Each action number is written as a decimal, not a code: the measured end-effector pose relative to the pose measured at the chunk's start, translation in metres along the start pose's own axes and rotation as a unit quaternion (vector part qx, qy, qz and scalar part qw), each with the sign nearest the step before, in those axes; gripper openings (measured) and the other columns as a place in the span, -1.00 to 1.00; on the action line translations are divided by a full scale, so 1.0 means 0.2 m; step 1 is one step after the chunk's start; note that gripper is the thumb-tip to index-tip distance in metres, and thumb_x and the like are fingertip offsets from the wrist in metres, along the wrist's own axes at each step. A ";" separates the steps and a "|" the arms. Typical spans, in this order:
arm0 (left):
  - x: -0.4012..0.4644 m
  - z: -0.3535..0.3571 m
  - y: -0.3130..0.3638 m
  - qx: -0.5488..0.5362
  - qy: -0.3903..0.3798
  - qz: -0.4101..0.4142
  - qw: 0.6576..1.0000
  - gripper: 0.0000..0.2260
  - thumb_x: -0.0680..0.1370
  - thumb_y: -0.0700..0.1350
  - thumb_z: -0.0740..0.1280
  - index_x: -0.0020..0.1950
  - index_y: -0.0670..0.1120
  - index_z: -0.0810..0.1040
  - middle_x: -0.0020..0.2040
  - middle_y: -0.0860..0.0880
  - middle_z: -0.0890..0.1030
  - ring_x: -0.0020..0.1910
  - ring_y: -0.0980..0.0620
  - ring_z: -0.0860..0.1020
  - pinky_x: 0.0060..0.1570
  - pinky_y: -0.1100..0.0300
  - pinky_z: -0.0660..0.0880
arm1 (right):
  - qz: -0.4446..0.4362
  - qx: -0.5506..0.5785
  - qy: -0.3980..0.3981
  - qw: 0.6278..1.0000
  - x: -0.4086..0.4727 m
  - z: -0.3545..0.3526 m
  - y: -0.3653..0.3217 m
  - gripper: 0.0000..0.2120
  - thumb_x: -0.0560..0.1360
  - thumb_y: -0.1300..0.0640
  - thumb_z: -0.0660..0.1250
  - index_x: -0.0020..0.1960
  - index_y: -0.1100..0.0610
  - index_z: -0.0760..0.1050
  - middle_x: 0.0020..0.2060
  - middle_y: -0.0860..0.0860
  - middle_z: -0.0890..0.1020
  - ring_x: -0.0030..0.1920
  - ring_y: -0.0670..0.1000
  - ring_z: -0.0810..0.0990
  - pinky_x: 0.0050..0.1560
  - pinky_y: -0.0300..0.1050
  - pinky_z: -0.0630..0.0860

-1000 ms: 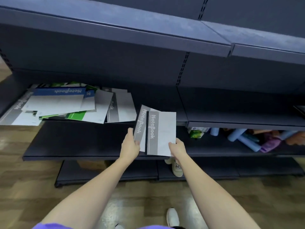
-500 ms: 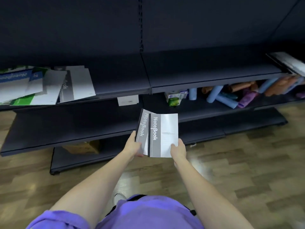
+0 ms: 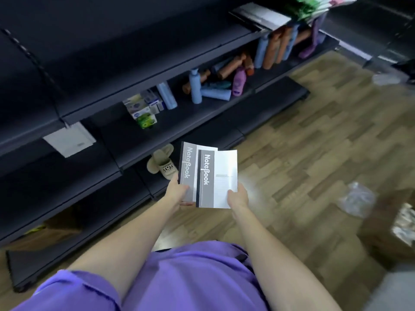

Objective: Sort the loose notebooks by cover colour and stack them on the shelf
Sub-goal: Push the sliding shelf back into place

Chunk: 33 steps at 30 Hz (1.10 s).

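Head view | left hand (image 3: 177,191) pinches 1 grey-and-white paper notebook (image 3: 186,169) by its lower edge, right hand (image 3: 238,195) pinches another (image 3: 216,179), overlapping, above wooden floor (image 3: 314,153) | advice: square both edges before stacking on dark metal shelf (image 3: 157,70).

Above a wooden floor (image 3: 314,140), the left hand (image 3: 177,190) grips a grey notebook (image 3: 187,167) while the right hand (image 3: 238,195) pinches a second grey notebook (image 3: 221,178) overlapping it, beside dark shelves (image 3: 157,70).
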<state>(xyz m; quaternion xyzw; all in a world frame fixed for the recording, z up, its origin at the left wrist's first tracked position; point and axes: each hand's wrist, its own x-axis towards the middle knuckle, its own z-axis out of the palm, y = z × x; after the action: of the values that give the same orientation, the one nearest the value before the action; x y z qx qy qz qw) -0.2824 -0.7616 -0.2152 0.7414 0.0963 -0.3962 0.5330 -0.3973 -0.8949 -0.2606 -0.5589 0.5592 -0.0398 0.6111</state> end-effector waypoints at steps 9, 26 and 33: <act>0.09 0.50 0.09 0.123 -0.063 0.002 0.990 -0.66 0.60 -0.34 0.12 0.20 0.06 0.41 0.18 -0.06 0.61 -0.05 -0.15 0.64 -0.43 0.06 0.60 | 0.026 0.063 0.081 0.994 0.22 -0.42 0.01 -0.58 0.53 0.37 0.09 0.30 0.13 0.50 0.08 0.03 0.60 0.00 0.08 0.54 0.00 -0.19 0.43; 0.71 1.47 0.67 0.088 -0.097 -0.020 0.991 -0.62 0.59 -0.31 0.03 0.17 0.11 0.45 -0.02 0.08 0.61 -0.14 -0.04 0.63 -0.36 0.02 0.64 | 0.053 -0.007 0.101 0.993 1.11 -1.04 -0.60 -0.64 0.48 0.28 0.10 0.16 0.08 0.53 0.04 0.02 0.65 0.01 0.13 0.61 0.05 -0.03 0.57; 0.91 1.74 0.94 0.091 -0.100 -0.016 0.991 -0.58 0.56 -0.32 0.02 0.21 0.07 0.48 0.07 0.02 0.64 -0.13 -0.10 0.67 -0.45 0.06 0.58 | 0.038 -0.032 0.118 0.992 1.44 -1.22 -0.85 -0.72 0.52 0.29 0.10 0.08 0.10 0.52 -0.04 -0.01 0.62 -0.03 0.10 0.56 -0.03 -0.13 0.47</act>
<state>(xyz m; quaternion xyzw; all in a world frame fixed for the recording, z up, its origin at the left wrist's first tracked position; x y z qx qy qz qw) -0.2238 -1.1924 -0.2486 0.7416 0.0179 -0.4842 0.4639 -0.3696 -1.3077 -0.2613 -0.5480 0.6493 -0.0645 0.5233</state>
